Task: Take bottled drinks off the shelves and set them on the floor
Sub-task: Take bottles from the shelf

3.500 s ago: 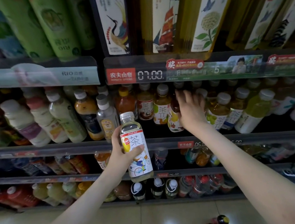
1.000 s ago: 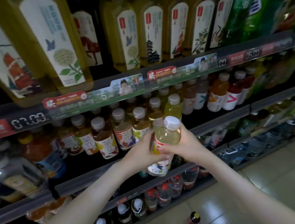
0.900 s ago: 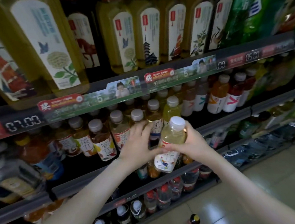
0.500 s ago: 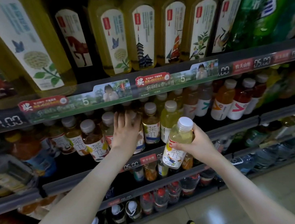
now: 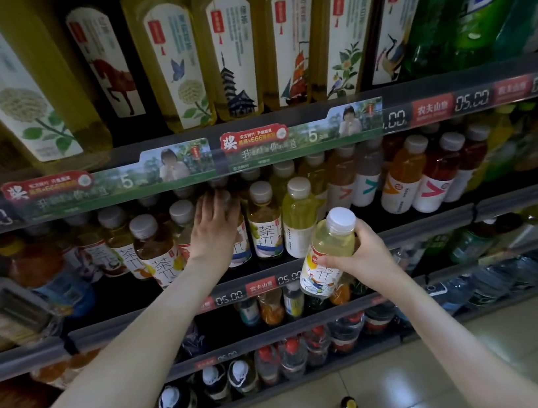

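My right hand (image 5: 366,257) grips a pale yellow tea bottle (image 5: 328,254) with a white cap, held tilted in front of the middle shelf rail (image 5: 145,319). My left hand (image 5: 216,230) reaches into that shelf. Its fingers lie fairly straight against the neck and shoulder of a white-capped tea bottle (image 5: 242,249) in the front row, and the hand hides most of that bottle. More tea bottles stand on both sides of it, such as an amber one (image 5: 154,247) and a green-labelled one (image 5: 265,226).
Tall yellow tea bottles (image 5: 228,47) fill the upper shelf. Lower shelves hold small bottles with red caps (image 5: 294,356). Two dark bottles (image 5: 348,407) stand on the tiled floor (image 5: 438,363) below the shelves. Orange and red drinks (image 5: 430,181) stand to the right.
The yellow tea bottle passed from my left hand to my right hand, which moved it right and down. My left hand let go and reached back into the middle shelf onto another bottle.
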{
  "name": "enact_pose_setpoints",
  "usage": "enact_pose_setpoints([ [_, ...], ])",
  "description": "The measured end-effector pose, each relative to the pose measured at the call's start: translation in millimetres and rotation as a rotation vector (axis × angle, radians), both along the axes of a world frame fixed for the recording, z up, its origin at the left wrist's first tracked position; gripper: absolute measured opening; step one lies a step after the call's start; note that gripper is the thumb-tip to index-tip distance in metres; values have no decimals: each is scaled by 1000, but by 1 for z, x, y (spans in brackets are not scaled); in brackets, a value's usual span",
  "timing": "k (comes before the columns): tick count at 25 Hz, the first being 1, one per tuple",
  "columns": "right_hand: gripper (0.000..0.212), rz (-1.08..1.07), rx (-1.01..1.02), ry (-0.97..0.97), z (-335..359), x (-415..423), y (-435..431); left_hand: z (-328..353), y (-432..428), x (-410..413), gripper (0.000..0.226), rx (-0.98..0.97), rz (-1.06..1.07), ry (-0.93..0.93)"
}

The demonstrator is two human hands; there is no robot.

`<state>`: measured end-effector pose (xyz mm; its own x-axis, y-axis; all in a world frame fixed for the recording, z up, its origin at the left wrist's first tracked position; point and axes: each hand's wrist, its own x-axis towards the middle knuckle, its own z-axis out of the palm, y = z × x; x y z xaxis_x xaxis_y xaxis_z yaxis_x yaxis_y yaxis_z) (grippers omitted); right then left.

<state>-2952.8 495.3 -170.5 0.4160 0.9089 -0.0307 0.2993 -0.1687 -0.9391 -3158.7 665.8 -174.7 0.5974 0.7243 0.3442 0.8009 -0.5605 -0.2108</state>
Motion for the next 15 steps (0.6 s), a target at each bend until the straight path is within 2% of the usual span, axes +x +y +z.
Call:
enact_pose_setpoints([
  [3,67,7,-2,2,2,2,0,4,-4,6,91,-21,-41,-79],
  [8,68,18,12,9,5,5,-2,22,-14,45,60,-111,-122,-237],
  [10,68,21,20,20,4,6,-4,28,-14,50,45,-206,-20,-215],
  [12,67,22,31,37,2,6,-6,30,-18,48,34,-203,-37,-252],
  [15,66,23,39,32,0,4,-7,34,-42,38,33,-217,-84,-274],
])
